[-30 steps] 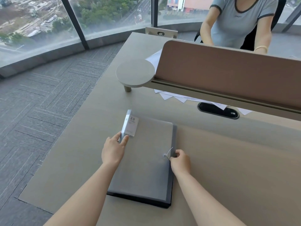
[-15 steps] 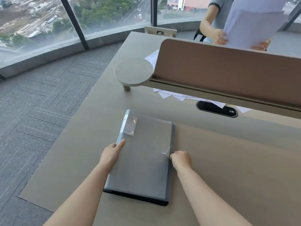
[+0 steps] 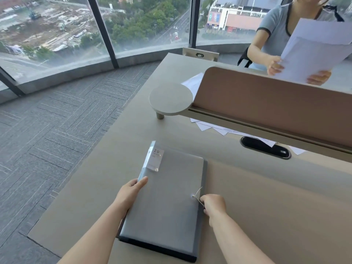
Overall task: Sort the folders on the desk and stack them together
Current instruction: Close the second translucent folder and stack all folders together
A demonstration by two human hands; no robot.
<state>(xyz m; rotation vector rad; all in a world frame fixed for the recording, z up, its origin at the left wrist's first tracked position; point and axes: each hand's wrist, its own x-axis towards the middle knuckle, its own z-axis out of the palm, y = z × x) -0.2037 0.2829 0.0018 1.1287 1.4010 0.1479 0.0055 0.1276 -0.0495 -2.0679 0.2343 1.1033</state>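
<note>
The right hand (image 3: pixel 214 205) is clenched round the thin elastic cord (image 3: pixel 198 195) at the right-hand edge of the grey folder (image 3: pixel 167 202), pinching it just beside the small metal stud (image 3: pixel 193 196) on the cover. The left hand (image 3: pixel 129 193) grasps the folder's left edge, thumb lying flat on the cover and fingers tucked under the spine side. Compared with a second ago the left hand has slid back along that edge, away from the white "20" label (image 3: pixel 156 159), which now shows whole; the right hand has kept its pinch on the cord throughout. The folder itself has barely shifted: it lies flat near the left front corner of the bench (image 3: pixel 266 197), its long side running away from the person.

This looks like the closing of the folder, the cord being drawn toward or round the stud, so the sorting is at an early step. Only this one folder shows on the bench, and nothing is stacked on it.

Beyond, loose white sheets (image 3: pixel 209 128) poke out under the divider panel (image 3: pixel 266 103), and a second person (image 3: pixel 276 35) across it has raised a sheaf of papers (image 3: pixel 316 54).
</note>
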